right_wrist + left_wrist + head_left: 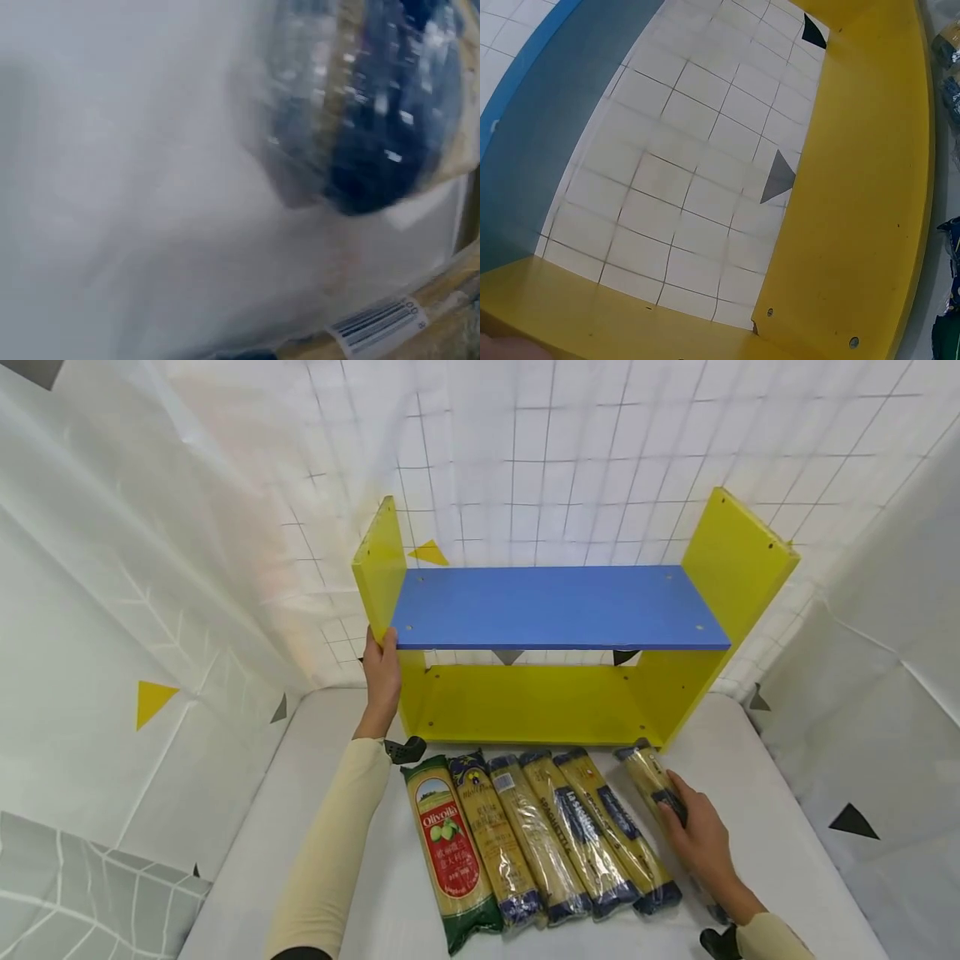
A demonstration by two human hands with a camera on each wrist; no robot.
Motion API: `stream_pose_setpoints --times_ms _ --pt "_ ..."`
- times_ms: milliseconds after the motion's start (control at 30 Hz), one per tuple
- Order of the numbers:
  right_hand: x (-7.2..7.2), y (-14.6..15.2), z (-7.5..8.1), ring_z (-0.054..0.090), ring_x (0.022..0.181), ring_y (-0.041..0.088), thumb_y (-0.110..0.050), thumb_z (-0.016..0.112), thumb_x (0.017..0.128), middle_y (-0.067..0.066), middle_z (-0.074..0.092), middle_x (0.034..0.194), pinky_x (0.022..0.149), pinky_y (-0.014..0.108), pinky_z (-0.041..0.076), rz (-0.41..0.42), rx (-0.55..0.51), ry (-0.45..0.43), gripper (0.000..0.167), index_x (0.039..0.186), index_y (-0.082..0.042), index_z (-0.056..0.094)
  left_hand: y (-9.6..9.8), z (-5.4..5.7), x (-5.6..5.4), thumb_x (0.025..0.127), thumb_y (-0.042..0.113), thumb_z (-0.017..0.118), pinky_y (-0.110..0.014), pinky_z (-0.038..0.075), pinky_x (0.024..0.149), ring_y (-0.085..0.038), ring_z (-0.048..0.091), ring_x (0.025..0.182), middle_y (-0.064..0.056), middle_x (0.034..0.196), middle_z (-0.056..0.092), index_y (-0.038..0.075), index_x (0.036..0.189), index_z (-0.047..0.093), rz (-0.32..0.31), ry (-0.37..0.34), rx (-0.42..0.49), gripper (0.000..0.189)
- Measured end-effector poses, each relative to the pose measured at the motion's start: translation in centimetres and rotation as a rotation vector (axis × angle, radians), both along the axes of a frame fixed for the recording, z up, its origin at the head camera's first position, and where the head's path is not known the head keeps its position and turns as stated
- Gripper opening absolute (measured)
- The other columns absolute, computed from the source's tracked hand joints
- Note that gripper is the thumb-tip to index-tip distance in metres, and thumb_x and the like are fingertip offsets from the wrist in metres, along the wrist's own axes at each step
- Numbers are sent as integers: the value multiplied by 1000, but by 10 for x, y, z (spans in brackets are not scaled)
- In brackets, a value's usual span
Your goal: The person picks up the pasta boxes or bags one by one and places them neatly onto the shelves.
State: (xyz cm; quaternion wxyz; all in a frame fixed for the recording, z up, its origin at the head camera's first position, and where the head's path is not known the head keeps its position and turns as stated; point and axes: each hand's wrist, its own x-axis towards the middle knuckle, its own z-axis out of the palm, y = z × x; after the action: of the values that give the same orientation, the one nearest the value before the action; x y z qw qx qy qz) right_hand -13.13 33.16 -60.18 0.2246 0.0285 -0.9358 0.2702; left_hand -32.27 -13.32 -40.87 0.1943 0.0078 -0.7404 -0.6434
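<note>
In the head view, my left hand [382, 681] grips the left side panel of a yellow and blue shelf [547, 610], low on its front edge. My right hand [703, 839] holds a clear-wrapped spaghetti pack [647, 775] with a dark band, just right of a row of packs. The row includes a green and red Olivoilà pasta pack [450, 852] at the left and several blue-ended spaghetti packs [558, 835]. In the right wrist view, a blurred blue-ended pack [382, 112] shows above a barcode label [379, 326]; the right fingers are out of that view.
The shelf stands at the back of the white table [352, 877], its top open between two yellow sides. Behind it hangs a white gridded sheet [585, 460]. White sheets [862, 693] also enclose the left and right sides.
</note>
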Motion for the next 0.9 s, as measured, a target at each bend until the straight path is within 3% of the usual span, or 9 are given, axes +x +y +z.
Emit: stream_pose_setpoints --times_ms 100,233,433,667,900 --pt "-10 -1 7 60 97 39 -7 70 95 28 65 115 76 57 44 -8 -32 62 63 153 -5 46 -1 0 -2 111 38 37 -26 39 79 -15 48 84 -1 98 48 12 144 44 10 8 0 43" --pt "-34 0 11 57 102 44 -7 66 98 31 62 121 80 60 41 -31 -86 98 61 154 -4 43 -1 -2 -3 111 37 37 -28 34 75 -14 38 75 0 90 40 10 140 45 18 1 2 40" --pt "-67 0 9 56 109 54 -10 64 100 36 59 125 86 67 43 -85 -102 48 57 152 1 44 1 -5 -4 111 35 38 -28 30 71 -14 31 68 2 85 35 10 136 44 7 -1 10 36" --pt "-69 3 3 59 104 57 -18 67 98 37 61 123 77 70 46 -169 -53 -85 61 152 -1 44 5 -7 -2 111 38 37 -28 34 73 -13 37 72 4 89 40 12 138 44 -20 -11 -1 38" --pt "-62 7 -5 49 121 58 -32 72 95 38 46 145 89 72 42 -75 -45 -188 85 159 1 27 0 -2 -1 111 37 38 -29 33 76 -15 37 74 4 91 39 13 140 42 -9 4 0 38"
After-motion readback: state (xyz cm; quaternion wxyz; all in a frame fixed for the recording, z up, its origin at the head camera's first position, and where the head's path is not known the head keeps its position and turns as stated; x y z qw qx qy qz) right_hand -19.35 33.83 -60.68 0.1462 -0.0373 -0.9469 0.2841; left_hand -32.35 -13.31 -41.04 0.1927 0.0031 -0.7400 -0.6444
